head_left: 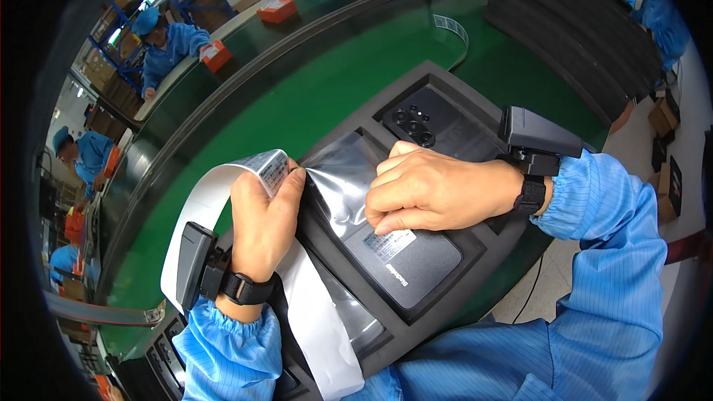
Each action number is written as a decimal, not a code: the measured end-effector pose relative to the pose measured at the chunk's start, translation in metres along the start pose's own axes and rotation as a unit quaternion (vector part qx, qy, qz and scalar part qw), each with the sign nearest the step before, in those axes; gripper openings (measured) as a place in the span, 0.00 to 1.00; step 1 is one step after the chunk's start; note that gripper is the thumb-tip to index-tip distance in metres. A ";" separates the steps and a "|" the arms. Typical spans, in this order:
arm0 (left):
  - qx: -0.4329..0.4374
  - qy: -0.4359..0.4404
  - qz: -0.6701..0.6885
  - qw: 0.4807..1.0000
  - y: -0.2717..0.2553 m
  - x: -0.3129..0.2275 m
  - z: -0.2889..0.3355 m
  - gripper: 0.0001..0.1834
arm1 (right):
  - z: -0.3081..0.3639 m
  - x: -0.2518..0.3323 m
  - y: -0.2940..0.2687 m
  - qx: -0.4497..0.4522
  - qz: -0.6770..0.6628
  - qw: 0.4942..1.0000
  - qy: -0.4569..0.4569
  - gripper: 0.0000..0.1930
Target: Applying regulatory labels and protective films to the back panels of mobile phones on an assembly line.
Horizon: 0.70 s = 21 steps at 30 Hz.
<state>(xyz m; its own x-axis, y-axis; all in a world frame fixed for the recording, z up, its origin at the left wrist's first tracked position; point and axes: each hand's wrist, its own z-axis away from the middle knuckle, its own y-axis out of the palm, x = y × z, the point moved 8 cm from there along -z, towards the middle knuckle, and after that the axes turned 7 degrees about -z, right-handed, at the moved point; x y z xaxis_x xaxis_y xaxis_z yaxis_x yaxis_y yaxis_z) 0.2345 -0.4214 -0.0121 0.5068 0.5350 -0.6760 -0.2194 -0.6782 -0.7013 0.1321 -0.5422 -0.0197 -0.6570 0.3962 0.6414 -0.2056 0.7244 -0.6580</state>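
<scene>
A black foam tray [483, 241] holds dark smartphones in its recesses. On the back of the nearer smartphone [412, 278] lies a small white printed sticker label [388, 243]. My right hand [438, 189] is closed over that phone, its thumb and bent fingers at the label's upper edge. My left hand [264, 215] pinches a long strip of labels [204, 197], whose white backing loops to the left and hangs down across the tray. Clear plastic film [345, 178] is lifted off the phone, its raised corner reaching my left thumb.
Beyond my right hand another smartphone [427, 119] sits camera side up. Under the tray runs a green conveyor belt [297, 115], with a short label strip [453, 26] on it. Orange boxes [277, 10] stand along a far line where people in blue [171, 48] work.
</scene>
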 end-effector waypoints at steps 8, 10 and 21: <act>0.003 0.006 0.002 1.000 -0.005 0.002 0.002 0.07 | -0.005 0.002 0.005 0.005 0.004 1.000 0.005 0.07; 0.003 0.006 -0.001 1.000 -0.008 0.004 0.003 0.07 | -0.008 0.003 0.007 0.000 0.005 1.000 0.002 0.07; -0.015 -0.004 0.017 1.000 -0.016 0.019 0.007 0.06 | -0.017 0.027 0.023 0.056 0.248 0.966 -0.045 0.14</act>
<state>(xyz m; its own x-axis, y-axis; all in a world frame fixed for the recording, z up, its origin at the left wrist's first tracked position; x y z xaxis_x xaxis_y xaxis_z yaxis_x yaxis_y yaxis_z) 0.2417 -0.3970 -0.0158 0.4934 0.5151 -0.7009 -0.2120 -0.7103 -0.6712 0.1223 -0.5053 -0.0111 -0.7539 0.6250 0.2025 0.0770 0.3902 -0.9175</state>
